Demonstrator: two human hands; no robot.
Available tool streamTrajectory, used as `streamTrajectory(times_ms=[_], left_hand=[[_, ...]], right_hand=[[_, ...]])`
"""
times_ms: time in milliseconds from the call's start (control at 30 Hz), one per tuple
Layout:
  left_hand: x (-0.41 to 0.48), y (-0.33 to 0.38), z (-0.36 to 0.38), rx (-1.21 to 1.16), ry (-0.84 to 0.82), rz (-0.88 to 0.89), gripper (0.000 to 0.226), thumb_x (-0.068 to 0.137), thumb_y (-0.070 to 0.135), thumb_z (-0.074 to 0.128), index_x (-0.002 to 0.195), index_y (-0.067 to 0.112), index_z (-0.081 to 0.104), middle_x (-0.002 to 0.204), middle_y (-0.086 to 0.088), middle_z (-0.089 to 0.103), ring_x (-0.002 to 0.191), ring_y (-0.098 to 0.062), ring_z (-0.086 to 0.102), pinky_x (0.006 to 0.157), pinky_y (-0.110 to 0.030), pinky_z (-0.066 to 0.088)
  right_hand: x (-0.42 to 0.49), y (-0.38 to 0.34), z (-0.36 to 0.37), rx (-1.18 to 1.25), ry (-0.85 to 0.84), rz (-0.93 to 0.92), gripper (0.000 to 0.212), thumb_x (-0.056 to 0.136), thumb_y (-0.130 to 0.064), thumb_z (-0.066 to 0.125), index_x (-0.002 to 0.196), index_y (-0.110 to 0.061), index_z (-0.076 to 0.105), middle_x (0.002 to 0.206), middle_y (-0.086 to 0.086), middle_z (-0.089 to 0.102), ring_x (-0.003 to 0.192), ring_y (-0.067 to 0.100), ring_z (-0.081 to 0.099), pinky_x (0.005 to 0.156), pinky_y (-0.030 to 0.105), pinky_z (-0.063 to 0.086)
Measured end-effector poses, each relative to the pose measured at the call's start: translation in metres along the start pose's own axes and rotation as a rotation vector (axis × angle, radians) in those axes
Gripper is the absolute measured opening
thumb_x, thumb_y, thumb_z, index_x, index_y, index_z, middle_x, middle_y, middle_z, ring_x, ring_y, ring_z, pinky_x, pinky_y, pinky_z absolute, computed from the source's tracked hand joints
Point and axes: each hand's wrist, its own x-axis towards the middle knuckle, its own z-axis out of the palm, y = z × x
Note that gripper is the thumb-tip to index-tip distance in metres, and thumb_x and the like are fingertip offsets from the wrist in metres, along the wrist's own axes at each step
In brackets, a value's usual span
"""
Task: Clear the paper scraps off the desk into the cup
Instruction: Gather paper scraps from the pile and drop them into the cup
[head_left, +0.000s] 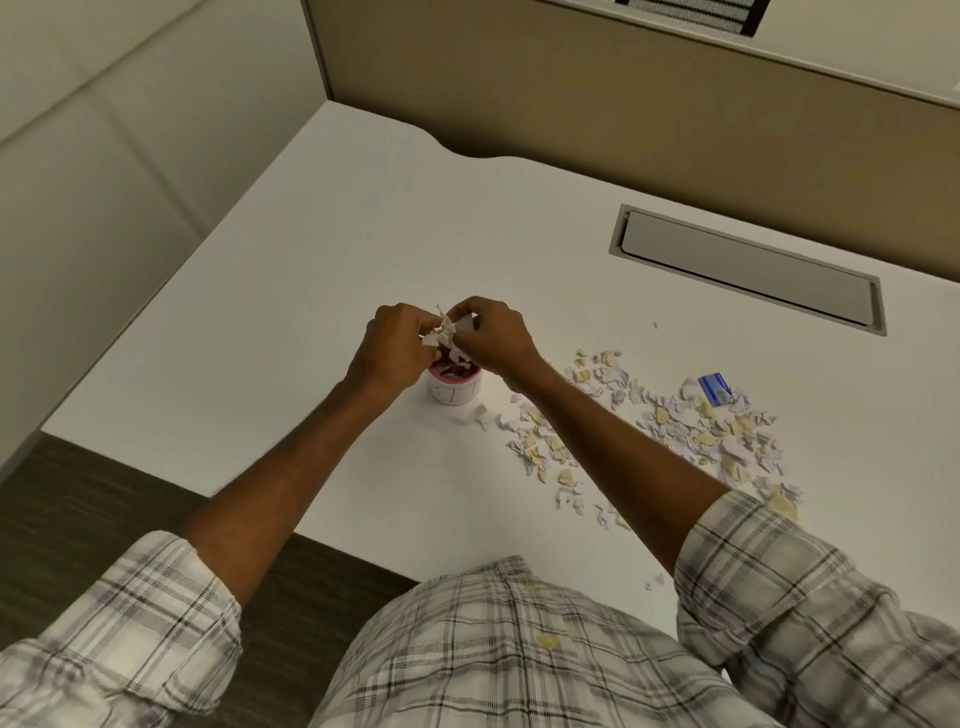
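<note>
Left hand and right hand are curled tight on a bunch of paper scraps, just above the cup in mid frame. Let go low, so no bits miss. A big pile lies on the counter, right of it.

Views: one only, the head camera; no second view overlaps it.
Mount: on the person's head, above and behind the hands.
Facing: forward and steeply down onto the desk.
Nearness: close; both forearms run up from the lower corners.
Frame centre: left hand and right hand, pinching paper scraps.
Below the hands: plaid shirt fills the bottom edge.
Beyond the hands: partition panel closes the top.
</note>
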Motion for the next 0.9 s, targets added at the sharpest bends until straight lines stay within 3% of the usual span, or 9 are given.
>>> streamTrajectory(times_ms=[100, 267, 367, 533, 667, 733, 800, 900], left_hand=[[0.001, 0.001, 0.000, 0.003, -0.030, -0.022, 0.030, 0.084, 0.015, 0.078, 0.114, 0.010, 0.075, 0.111, -0.009, 0.075, 0.098, -0.024, 0.072, 0.086, -0.030, 0.055], [0.002, 0.002, 0.002, 0.067, -0.063, -0.033, 0.033, 0.085, 0.017, 0.077, 0.116, 0.009, 0.074, 0.110, -0.011, 0.075, 0.096, -0.026, 0.071, 0.091, -0.037, 0.055], [0.003, 0.004, 0.004, 0.079, -0.060, 0.007, 0.030, 0.086, 0.014, 0.076, 0.116, 0.010, 0.074, 0.106, -0.011, 0.076, 0.093, -0.025, 0.071, 0.087, -0.034, 0.056], [0.009, 0.011, 0.019, 0.154, -0.133, 0.048, 0.025, 0.092, 0.014, 0.067, 0.115, 0.011, 0.075, 0.114, -0.012, 0.073, 0.101, -0.027, 0.070, 0.096, -0.038, 0.056], [0.015, 0.008, 0.032, 0.268, -0.207, 0.061, 0.021, 0.090, 0.011, 0.067, 0.108, 0.010, 0.077, 0.119, -0.014, 0.071, 0.106, -0.029, 0.068, 0.095, -0.040, 0.056], [0.017, 0.006, 0.038, 0.324, -0.234, 0.063, 0.025, 0.091, 0.014, 0.066, 0.114, 0.009, 0.074, 0.123, -0.014, 0.069, 0.110, -0.031, 0.066, 0.096, -0.039, 0.055], [0.019, 0.005, 0.043, 0.364, -0.241, 0.069, 0.028, 0.092, 0.014, 0.065, 0.120, 0.008, 0.070, 0.124, -0.015, 0.068, 0.110, -0.031, 0.066, 0.096, -0.039, 0.055], [0.020, 0.005, 0.045, 0.368, -0.229, 0.080, 0.027, 0.093, 0.014, 0.065, 0.118, 0.008, 0.071, 0.120, -0.015, 0.069, 0.106, -0.031, 0.067, 0.092, -0.038, 0.057]], right_hand=[[-0.002, 0.003, -0.005, -0.012, -0.017, 0.003, 0.029, 0.088, -0.006, 0.059, 0.115, -0.012, 0.068, 0.117, 0.009, 0.070, 0.102, 0.025, 0.068, 0.079, 0.031, 0.058], [-0.007, 0.007, -0.010, -0.117, -0.045, -0.012, 0.032, 0.090, -0.001, 0.064, 0.121, -0.008, 0.059, 0.114, 0.018, 0.072, 0.102, 0.031, 0.071, 0.084, 0.044, 0.062], [-0.012, 0.010, -0.012, -0.182, 0.041, -0.110, 0.029, 0.091, -0.003, 0.065, 0.119, -0.008, 0.059, 0.104, 0.015, 0.076, 0.090, 0.027, 0.074, 0.076, 0.039, 0.063], [-0.023, 0.029, -0.017, -0.209, 0.192, -0.159, 0.012, 0.091, -0.009, 0.068, 0.103, -0.009, 0.068, 0.098, 0.010, 0.076, 0.082, 0.022, 0.073, 0.073, 0.036, 0.063], [-0.042, 0.062, 0.002, -0.320, 0.087, -0.104, 0.017, 0.092, -0.003, 0.056, 0.102, -0.009, 0.069, 0.095, 0.011, 0.075, 0.082, 0.028, 0.071, 0.074, 0.044, 0.061], [-0.049, 0.078, 0.012, -0.402, 0.040, -0.105, 0.021, 0.093, -0.002, 0.054, 0.106, -0.010, 0.069, 0.103, 0.011, 0.075, 0.090, 0.030, 0.071, 0.078, 0.044, 0.060], [-0.055, 0.094, 0.021, -0.486, -0.055, -0.168, 0.029, 0.097, -0.006, 0.055, 0.122, -0.011, 0.068, 0.124, 0.012, 0.070, 0.111, 0.031, 0.067, 0.091, 0.044, 0.058], [-0.066, 0.120, 0.031, -0.674, -0.246, -0.346, 0.043, 0.103, -0.012, 0.052, 0.146, -0.010, 0.050, 0.156, 0.015, 0.044, 0.143, 0.032, 0.044, 0.115, 0.043, 0.044]])
